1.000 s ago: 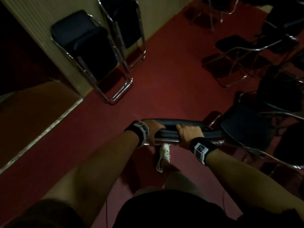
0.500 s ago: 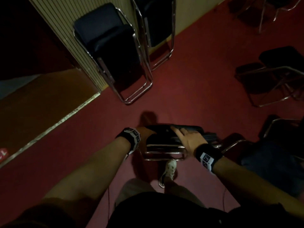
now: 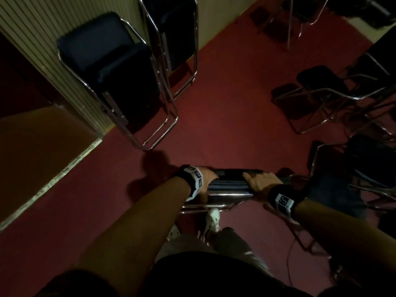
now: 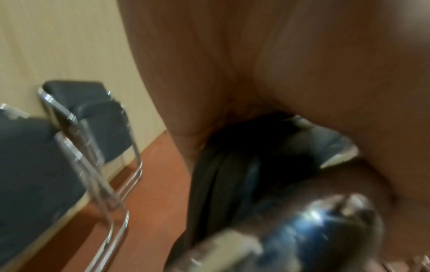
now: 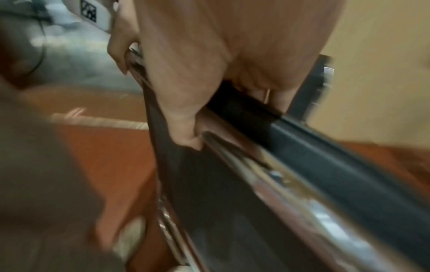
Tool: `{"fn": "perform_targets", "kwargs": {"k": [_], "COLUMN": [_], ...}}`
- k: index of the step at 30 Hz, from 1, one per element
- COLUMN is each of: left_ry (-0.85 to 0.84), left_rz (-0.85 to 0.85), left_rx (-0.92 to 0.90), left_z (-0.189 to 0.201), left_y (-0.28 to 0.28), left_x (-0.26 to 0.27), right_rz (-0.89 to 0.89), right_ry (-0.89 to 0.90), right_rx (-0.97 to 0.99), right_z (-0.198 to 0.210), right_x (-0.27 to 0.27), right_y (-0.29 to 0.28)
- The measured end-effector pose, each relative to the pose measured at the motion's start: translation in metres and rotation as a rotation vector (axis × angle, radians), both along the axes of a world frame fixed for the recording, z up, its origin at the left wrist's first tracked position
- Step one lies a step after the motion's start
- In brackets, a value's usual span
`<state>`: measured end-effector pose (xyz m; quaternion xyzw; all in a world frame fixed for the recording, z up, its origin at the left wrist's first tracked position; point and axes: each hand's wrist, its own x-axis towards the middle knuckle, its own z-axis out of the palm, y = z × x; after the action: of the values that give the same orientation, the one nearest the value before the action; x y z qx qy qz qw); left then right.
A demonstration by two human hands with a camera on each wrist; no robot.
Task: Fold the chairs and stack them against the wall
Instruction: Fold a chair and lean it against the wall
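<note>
I carry a folded chair (image 3: 230, 184) with a black padded top and chrome frame, seen edge-on above the red carpet. My left hand (image 3: 206, 177) grips its left end and my right hand (image 3: 260, 182) grips its right end. In the right wrist view the right hand (image 5: 197, 82) curls over the black pad (image 5: 325, 147) and chrome tube. The left wrist view is blurred, with the left hand (image 4: 291, 92) around the dark chair top (image 4: 232, 174). Two folded chairs (image 3: 113, 76) lean against the beige wall (image 3: 32, 24) ahead on the left.
Several unfolded black chairs (image 3: 334, 93) crowd the right side. A brown floor area (image 3: 38, 151) with a pale threshold strip lies at the left. Red carpet (image 3: 225, 116) separates me from the leaning chairs. My white shoes (image 3: 212, 219) show below the chair.
I have walked closer to the wall; the leaning chairs are larger and nearer. My right hand, spread on the chair top half a second ago, now wraps its right end.
</note>
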<state>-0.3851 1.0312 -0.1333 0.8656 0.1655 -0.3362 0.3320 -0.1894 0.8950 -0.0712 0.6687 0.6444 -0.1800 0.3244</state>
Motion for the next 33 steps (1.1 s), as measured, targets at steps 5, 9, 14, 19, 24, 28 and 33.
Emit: {"fn": "perform_targets", "kwargs": {"k": [5,9,14,19,24,28,33], "left_ry": [-0.017,-0.057,0.081,0.093,0.141,0.199,0.167], "left_rz": [-0.079,-0.127,-0.217,-0.253,-0.295,-0.323,-0.343], "left_rx": [0.119,0.216,0.216,0.204,0.233,0.313,0.299], "left_z": [0.043,0.055,0.064,0.071,0.07,0.074,0.075], "left_y": [0.048,0.081,0.132,0.206,0.299,0.356,0.405], "left_x": [-0.006,-0.006,-0.003,0.019,0.06,0.082,0.096], "right_rz": [-0.083,-0.162,-0.261,-0.349,-0.402,-0.481,-0.577], "right_ry": [-0.055,-0.06,0.026,0.178,0.242,0.29,0.374], "right_rx": [0.115,0.197,0.307,0.395,0.391,0.26,0.147], "right_z": [-0.001,-0.008,-0.03,-0.038,-0.04,-0.035,-0.03], "right_x": [-0.031,-0.047,-0.057,-0.051,-0.03,-0.014,-0.008], "right_y": [0.007,0.026,0.067,0.121,0.202,0.272,0.323]}}
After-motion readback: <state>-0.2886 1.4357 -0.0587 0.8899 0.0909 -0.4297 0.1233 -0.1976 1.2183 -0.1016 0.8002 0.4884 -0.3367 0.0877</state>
